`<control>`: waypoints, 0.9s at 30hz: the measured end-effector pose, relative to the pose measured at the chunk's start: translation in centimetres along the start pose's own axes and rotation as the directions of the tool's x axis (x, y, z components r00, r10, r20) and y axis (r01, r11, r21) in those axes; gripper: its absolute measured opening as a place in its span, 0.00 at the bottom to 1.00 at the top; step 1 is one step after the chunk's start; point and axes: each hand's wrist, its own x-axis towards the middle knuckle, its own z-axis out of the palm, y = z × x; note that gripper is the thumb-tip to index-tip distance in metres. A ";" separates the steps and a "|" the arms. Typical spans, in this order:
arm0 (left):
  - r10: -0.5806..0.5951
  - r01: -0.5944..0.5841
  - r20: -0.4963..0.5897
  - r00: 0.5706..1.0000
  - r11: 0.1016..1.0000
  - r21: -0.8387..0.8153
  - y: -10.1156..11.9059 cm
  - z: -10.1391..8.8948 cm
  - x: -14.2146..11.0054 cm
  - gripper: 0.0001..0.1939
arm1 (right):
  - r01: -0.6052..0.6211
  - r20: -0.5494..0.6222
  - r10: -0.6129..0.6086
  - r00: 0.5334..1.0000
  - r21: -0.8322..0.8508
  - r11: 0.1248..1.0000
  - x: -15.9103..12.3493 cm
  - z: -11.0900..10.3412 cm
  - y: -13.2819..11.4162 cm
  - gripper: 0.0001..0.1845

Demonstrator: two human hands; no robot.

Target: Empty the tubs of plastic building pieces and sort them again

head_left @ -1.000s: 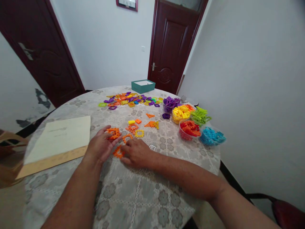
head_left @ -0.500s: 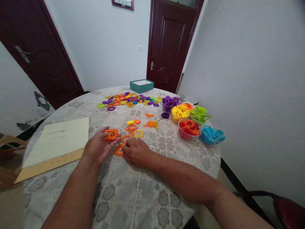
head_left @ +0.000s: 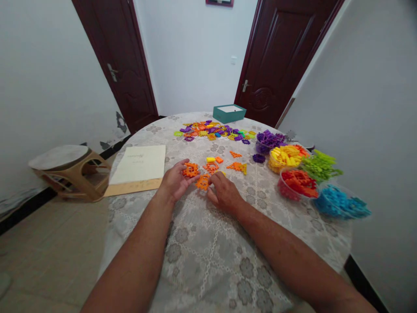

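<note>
My left hand (head_left: 176,180) is palm up, with thumb and fingers around an orange toothed building piece (head_left: 190,170) that has a window-like grid. My right hand (head_left: 225,194) is curled, its fingertips at the right edge of a second orange building piece (head_left: 202,182), just off the left fingertips. Part of that edge is hidden by the fingers. Behind the hands lie a toothed orange frame (head_left: 211,168), a yellow block (head_left: 210,160) and a small orange block (head_left: 219,159). A yellow frame is mostly covered by my right hand.
Tubs of purple (head_left: 270,139), yellow (head_left: 284,157), green (head_left: 321,166), red (head_left: 298,182) and blue pieces (head_left: 340,201) line the right side. Mixed loose pieces (head_left: 211,130) and a teal box (head_left: 229,114) are farther back. A paper sheet (head_left: 140,163) lies left, beside a stool (head_left: 71,169).
The view has swung left, bringing the stool in. My right hand has moved the second orange piece up from nearer me, closer to the piece in my left hand, which keeps its hold.
</note>
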 end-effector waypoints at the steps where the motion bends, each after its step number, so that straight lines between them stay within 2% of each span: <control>1: -0.006 0.006 0.003 1.000 1.000 -0.003 0.0 0.0 0.0 0.21 | 0.001 -0.028 -0.001 1.000 0.016 1.000 0.0 -0.1 0.2 0.06; 7: -0.029 0.029 0.045 0.999 1.000 -0.005 -0.2 -0.1 0.2 0.20 | 0.007 -0.169 0.012 0.986 0.115 0.993 0.2 -0.6 0.8 0.07; 13: -0.020 0.019 0.062 0.998 1.000 0.014 -0.2 -0.3 0.3 0.22 | -0.012 -0.166 0.042 0.985 0.179 0.984 0.1 -0.7 0.9 0.10; 15: -0.006 0.006 0.032 0.999 1.000 -0.008 0.0 -0.6 0.5 0.22 | -0.076 -0.137 0.111 0.984 0.239 0.968 0.2 -0.7 0.9 0.10; 17: 0.008 -0.008 -0.005 1.000 0.999 -0.036 0.2 -0.9 0.7 0.22 | -0.213 -0.077 0.258 0.963 0.369 0.905 0.4 -0.6 0.7 0.06; 18: 0.010 -0.011 -0.020 1.000 0.999 -0.043 0.2 -1.0 0.8 0.22 | -0.305 -0.028 0.358 0.933 0.462 0.833 0.6 -0.6 0.7 0.06; 19: 0.007 -0.008 -0.029 1.000 0.999 -0.044 0.2 -1.0 0.8 0.22 | -0.400 0.039 0.461 0.886 0.569 0.719 0.8 -0.7 0.6 0.06; 21: -0.012 0.011 -0.025 1.000 1.000 -0.021 -0.2 -0.7 0.7 0.23 | -0.538 0.249 0.594 0.765 0.754 0.376 1.3 -0.8 0.4 0.08; 23: -0.032 0.032 0.008 0.999 0.999 0.028 -0.7 -0.1 0.5 0.25 | -0.597 0.482 0.581 0.656 0.802 0.009 1.9 -1.1 0.3 0.11; 24: -0.041 0.039 0.036 0.999 0.998 0.052 -1.1 0.2 0.3 0.26 | -0.610 0.570 0.544 0.616 0.782 -0.129 2.1 -1.3 0.3 0.13; 25: -0.051 0.046 0.067 0.996 0.996 0.071 -1.5 0.6 0.0 0.27 | -0.619 0.632 0.506 0.587 0.753 -0.223 2.2 -1.5 0.3 0.14; 27: -0.076 0.065 0.130 0.989 0.994 0.089 -2.1 1.2 -0.4 0.29 | -0.623 0.688 0.475 0.549 0.716 -0.315 2.3 -1.6 0.2 0.14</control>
